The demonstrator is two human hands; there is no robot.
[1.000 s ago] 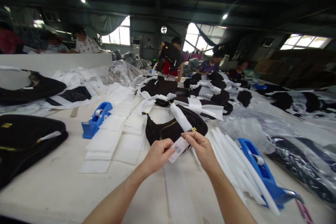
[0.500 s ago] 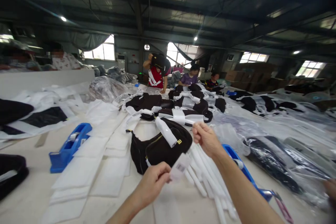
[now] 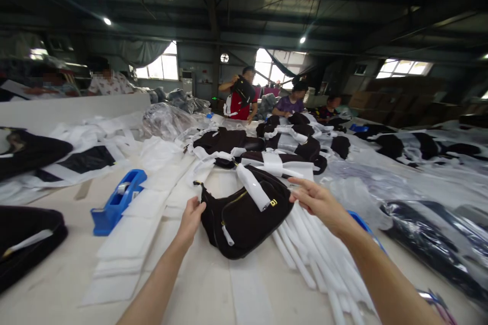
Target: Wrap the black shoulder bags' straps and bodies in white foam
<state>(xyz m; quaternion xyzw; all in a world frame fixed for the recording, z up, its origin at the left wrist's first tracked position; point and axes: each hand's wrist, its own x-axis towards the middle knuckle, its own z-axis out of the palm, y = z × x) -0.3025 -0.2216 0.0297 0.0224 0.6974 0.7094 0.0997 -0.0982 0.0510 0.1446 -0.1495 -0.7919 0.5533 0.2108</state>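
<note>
A black handbag (image 3: 244, 218) with a gold-coloured logo and yellowish zips lies in front of me. White wrap (image 3: 252, 188) covers part of it, and a small wrapped zip pull (image 3: 227, 234) hangs from its front pocket. My left hand (image 3: 192, 218) is closed on the bag's left edge, thumb towards me. At the opposite end, my right hand (image 3: 314, 200) pinches the bag's right edge, its index finger stretched out along the top. White foam tubes (image 3: 305, 254) lie beneath my right forearm, and stacked white foam sheets (image 3: 125, 244) lie left of my left hand.
Blue tape dispensers stand on both sides, one at left (image 3: 119, 203) and one partly behind my right arm (image 3: 362, 226). More wrapped black bags (image 3: 290, 144) fill the table's far part. A plastic-bagged item (image 3: 423, 244) lies at right. Several co-workers (image 3: 242, 99) are beyond.
My left hand has moved left and up to the bag's edge; the white tag it held is out of sight. My right hand has come onto the bag's right end. The view has shifted.
</note>
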